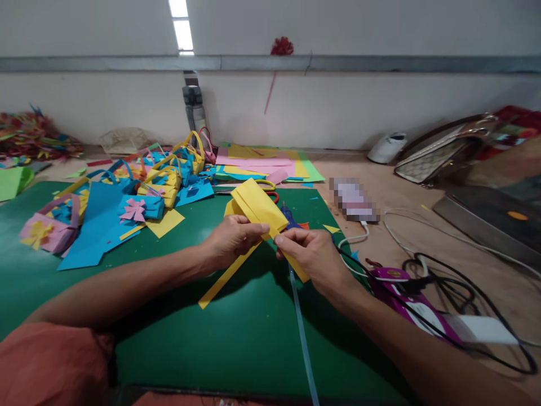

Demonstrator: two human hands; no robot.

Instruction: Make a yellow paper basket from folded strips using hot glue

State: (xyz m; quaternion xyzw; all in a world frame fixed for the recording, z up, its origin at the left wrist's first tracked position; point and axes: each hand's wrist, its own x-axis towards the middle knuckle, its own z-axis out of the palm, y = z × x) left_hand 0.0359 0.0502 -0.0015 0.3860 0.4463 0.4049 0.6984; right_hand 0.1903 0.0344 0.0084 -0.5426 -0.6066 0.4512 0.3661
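Above the green mat (253, 338), both hands hold a folded yellow paper piece (258, 206). My left hand (230, 239) is closed on its lower left side, thumb on the fold. Opposite it, my right hand (315, 254) pinches the lower right corner, where a flap of paper hangs below the fingers. A yellow paper strip (215, 290) slants down to the mat beneath the left hand. Just behind the right hand lies a blue glue gun (289, 217), partly hidden, with a long translucent glue stick (302, 332) reaching toward me. Scissors (268, 186) with yellow and red handles lie behind the paper.
Small paper baskets (169, 186) and a blue paper sheet (91, 237) cover the left. Coloured paper sheets (270, 160) are stacked at the back. On the right are a phone (354, 200), a purple power strip (406, 299), tangled cables (456, 287) and a handbag (439, 149).
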